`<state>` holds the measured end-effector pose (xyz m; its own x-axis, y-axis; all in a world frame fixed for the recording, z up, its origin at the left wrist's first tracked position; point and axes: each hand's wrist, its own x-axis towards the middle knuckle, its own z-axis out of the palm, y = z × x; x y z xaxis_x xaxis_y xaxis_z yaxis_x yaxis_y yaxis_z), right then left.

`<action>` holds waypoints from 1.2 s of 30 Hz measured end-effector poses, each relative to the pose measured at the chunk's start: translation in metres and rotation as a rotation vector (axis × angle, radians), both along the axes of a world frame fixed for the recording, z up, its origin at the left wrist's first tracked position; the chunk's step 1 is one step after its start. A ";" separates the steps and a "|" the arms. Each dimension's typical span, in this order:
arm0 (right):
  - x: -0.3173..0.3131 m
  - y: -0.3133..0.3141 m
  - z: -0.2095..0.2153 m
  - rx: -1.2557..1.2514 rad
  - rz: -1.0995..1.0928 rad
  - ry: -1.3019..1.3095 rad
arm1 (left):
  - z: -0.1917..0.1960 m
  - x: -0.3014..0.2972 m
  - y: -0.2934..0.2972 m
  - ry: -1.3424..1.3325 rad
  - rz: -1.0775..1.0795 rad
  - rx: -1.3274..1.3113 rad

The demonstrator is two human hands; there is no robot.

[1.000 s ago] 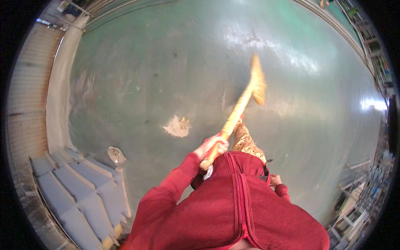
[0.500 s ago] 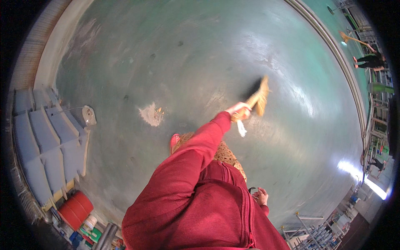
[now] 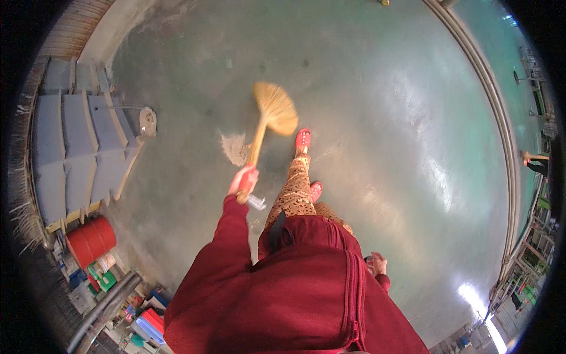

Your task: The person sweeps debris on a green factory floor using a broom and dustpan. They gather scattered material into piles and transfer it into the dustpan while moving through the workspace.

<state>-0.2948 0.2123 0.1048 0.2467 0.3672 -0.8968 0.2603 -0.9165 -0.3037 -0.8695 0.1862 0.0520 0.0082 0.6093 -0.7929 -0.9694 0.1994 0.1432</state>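
My left hand (image 3: 240, 179) is closed around the handle of a straw broom (image 3: 276, 110), near its lower, partly red end. The broom's fan of bristles points away from me, slightly blurred; whether it touches the floor I cannot tell. A white strip (image 3: 256, 202) hangs from the handle end. Just left of the handle, a pale patch (image 3: 233, 148) that looks like dust or worn paint marks the green floor. Down at my right side is my right hand (image 3: 377, 264), fingers curled by something small and dark that I cannot make out.
Grey ribbed panels (image 3: 79, 141) stand along the left, with a red drum (image 3: 91, 241) below them. Crates and clutter (image 3: 152, 324) fill the lower left. Pipes or a rail (image 3: 492, 88) curve along the right, and beyond them a person (image 3: 537, 165) shows at the edge.
My left hand has swung the broom from the right across to the left, beside the pale patch. I have stepped, and both red shoes now show. My right hand stays low at my side.
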 end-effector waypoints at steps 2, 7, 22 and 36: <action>-0.021 0.048 -0.009 0.042 -0.008 -0.003 | 0.032 -0.015 -0.019 0.096 -0.013 0.016; -0.101 0.163 -0.004 0.102 0.161 0.071 | 0.079 -0.030 -0.032 0.195 0.032 -0.119; -0.176 0.288 -0.016 0.048 0.180 0.015 | 0.113 -0.117 0.280 -0.135 -0.640 0.180; -0.200 0.408 0.009 -0.068 0.060 -0.081 | 0.006 0.012 0.676 -0.524 -0.852 0.256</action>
<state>-0.4947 0.6201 0.1141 0.2989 0.3228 -0.8980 0.3363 -0.9163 -0.2174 -0.8577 0.8622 0.0579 0.8236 0.3890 -0.4127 -0.4731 0.8725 -0.1219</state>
